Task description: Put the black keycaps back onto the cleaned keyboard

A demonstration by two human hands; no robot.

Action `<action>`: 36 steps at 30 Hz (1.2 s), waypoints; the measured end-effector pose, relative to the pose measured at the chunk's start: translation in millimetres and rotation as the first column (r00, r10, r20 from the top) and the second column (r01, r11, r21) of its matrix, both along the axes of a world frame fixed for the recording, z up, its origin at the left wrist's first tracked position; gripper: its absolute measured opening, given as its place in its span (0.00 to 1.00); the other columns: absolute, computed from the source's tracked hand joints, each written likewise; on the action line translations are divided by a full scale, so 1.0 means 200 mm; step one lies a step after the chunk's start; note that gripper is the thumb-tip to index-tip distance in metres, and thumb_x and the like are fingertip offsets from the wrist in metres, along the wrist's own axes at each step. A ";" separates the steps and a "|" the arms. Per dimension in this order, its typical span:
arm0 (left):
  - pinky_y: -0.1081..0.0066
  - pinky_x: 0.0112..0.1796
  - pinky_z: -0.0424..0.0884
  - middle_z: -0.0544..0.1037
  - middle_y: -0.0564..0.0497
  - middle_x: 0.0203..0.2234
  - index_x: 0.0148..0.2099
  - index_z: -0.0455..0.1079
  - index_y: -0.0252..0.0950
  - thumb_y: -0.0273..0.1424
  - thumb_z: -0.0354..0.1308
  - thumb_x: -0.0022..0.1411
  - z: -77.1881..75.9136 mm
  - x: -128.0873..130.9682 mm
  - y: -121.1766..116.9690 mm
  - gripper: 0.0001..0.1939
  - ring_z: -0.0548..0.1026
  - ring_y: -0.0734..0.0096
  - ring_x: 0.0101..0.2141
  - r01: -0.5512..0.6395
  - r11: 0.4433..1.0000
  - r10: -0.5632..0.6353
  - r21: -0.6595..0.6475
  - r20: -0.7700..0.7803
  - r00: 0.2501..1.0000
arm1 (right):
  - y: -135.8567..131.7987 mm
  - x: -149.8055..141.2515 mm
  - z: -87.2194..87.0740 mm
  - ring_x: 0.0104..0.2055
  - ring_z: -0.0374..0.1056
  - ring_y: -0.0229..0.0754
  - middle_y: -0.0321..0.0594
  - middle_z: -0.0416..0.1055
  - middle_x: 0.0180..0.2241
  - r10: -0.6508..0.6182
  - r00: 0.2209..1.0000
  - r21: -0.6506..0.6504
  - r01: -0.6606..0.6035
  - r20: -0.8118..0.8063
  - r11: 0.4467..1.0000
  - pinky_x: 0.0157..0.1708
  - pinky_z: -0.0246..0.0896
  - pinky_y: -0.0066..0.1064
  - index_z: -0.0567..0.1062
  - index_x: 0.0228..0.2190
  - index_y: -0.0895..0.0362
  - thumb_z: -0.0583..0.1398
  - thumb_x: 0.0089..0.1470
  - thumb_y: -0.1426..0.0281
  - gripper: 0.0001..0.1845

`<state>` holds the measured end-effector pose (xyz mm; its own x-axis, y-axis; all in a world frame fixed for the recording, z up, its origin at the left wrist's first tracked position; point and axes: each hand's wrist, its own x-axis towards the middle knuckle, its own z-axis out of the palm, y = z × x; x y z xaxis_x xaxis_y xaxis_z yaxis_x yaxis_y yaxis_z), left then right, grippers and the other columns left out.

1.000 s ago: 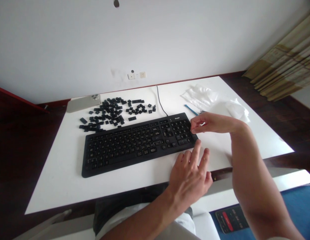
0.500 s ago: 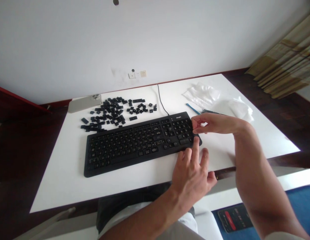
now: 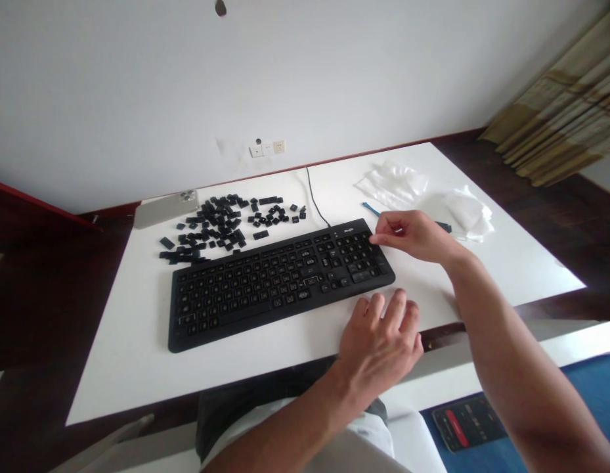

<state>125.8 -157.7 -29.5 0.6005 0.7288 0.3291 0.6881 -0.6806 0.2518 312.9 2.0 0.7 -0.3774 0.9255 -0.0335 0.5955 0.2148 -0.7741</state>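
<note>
A black full-size keyboard [image 3: 280, 286] lies on the white table [image 3: 137, 368], and many of its keys show bare or uneven. My right hand [image 3: 408, 235] hovers with its fingertips pinched together over the top of the number pad; whether they hold a small piece is hidden. My left hand [image 3: 381, 335] rests open on the table, fingers spread, just in front of the keyboard's right end. Behind the keyboard lies a loose heap of black keycaps [image 3: 220, 223]. A thin blue tool [image 3: 371, 209] runs behind my right hand, which hides its middle.
A face-down smartphone [image 3: 165, 209] lies at the table's back left. A black keyboard cable [image 3: 314, 200] runs to the back edge. Crumpled clear plastic [image 3: 393, 184] lies at the back right. Another phone [image 3: 467, 420] sits on a blue surface below the table.
My right hand has moved up and left, from the keyboard's right end to above the number pad. My left hand has drawn back from the keyboard's corner onto the table.
</note>
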 end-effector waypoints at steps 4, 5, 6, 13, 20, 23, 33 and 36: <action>0.59 0.43 0.74 0.80 0.44 0.52 0.56 0.77 0.35 0.35 0.57 0.75 0.00 -0.01 0.01 0.14 0.75 0.58 0.45 0.035 0.999 -0.034 -0.017 0.049 0.998 | 0.01 -0.02 -0.04 0.24 0.55 0.38 0.32 0.64 0.21 -0.210 0.977 0.221 0.210 -0.023 0.952 0.27 0.51 0.35 0.73 0.27 0.52 0.67 0.58 0.42 0.27; 0.59 0.42 0.74 0.80 0.45 0.50 0.54 0.77 0.36 0.34 0.57 0.74 -0.01 -0.01 0.00 0.13 0.75 0.58 0.44 0.068 0.998 -0.066 -0.017 0.076 0.995 | 0.02 -0.03 -0.04 0.24 0.55 0.38 0.32 0.65 0.21 -0.233 0.972 0.264 0.226 -0.002 0.938 0.27 0.52 0.35 0.73 0.28 0.52 0.66 0.59 0.43 0.26; 0.60 0.41 0.74 0.81 0.47 0.48 0.52 0.78 0.37 0.33 0.57 0.74 -0.02 -0.02 0.00 0.11 0.76 0.59 0.43 0.114 0.993 -0.110 -0.022 0.114 0.987 | 0.03 -0.04 -0.04 0.24 0.56 0.38 0.32 0.66 0.21 -0.239 0.971 0.301 0.223 0.017 0.927 0.27 0.53 0.35 0.73 0.28 0.52 0.66 0.60 0.44 0.25; 0.69 0.35 0.72 0.85 0.55 0.31 0.42 0.82 0.41 0.31 0.57 0.71 0.12 -0.23 0.18 0.11 0.79 0.70 0.30 0.134 0.980 -0.097 -0.145 0.237 0.967 | 0.26 -0.33 0.19 0.29 0.68 0.40 0.37 0.77 0.27 0.101 0.970 0.373 -0.180 0.222 0.910 0.33 0.60 0.34 0.80 0.31 0.52 0.65 0.62 0.53 0.16; 0.69 0.32 0.64 0.81 0.54 0.24 0.44 0.85 0.44 0.33 0.63 0.70 0.39 -0.90 0.80 0.08 0.76 0.67 0.26 -0.508 0.849 0.523 -0.142 0.090 0.848 | 0.58 -0.80 0.36 0.40 0.78 0.43 0.40 0.85 0.37 0.380 0.802 0.161 -0.497 0.461 0.853 0.39 0.65 0.32 0.86 0.35 0.54 0.65 0.58 0.74 0.08; 0.68 0.34 0.66 0.82 0.53 0.27 0.43 0.85 0.44 0.34 0.64 0.70 0.33 -1.04 0.92 0.07 0.78 0.65 0.30 -0.580 0.795 0.596 -0.178 0.056 0.801 | 0.60 -0.88 0.35 0.39 0.78 0.44 0.41 0.86 0.38 0.371 0.791 0.114 -0.479 0.486 0.871 0.37 0.65 0.32 0.87 0.35 0.55 0.67 0.57 0.74 0.07; 0.62 0.47 0.74 0.83 0.47 0.42 0.49 0.86 0.43 0.38 0.69 0.69 0.17 -0.96 0.93 0.09 0.79 0.56 0.45 -0.478 0.878 0.472 -0.029 -0.119 0.873 | 0.62 -0.90 0.24 0.37 0.78 0.45 0.41 0.85 0.37 0.407 0.726 0.026 -0.504 0.555 0.863 0.36 0.64 0.34 0.89 0.38 0.53 0.69 0.57 0.64 0.09; 0.60 0.48 0.74 0.83 0.46 0.41 0.47 0.86 0.43 0.38 0.69 0.68 0.15 -0.97 0.93 0.08 0.77 0.55 0.44 -0.462 0.887 0.455 -0.018 -0.138 0.879 | 0.61 -0.92 0.21 0.38 0.78 0.46 0.41 0.85 0.37 0.407 0.706 0.026 -0.515 0.580 0.857 0.34 0.62 0.33 0.89 0.39 0.53 0.69 0.57 0.64 0.10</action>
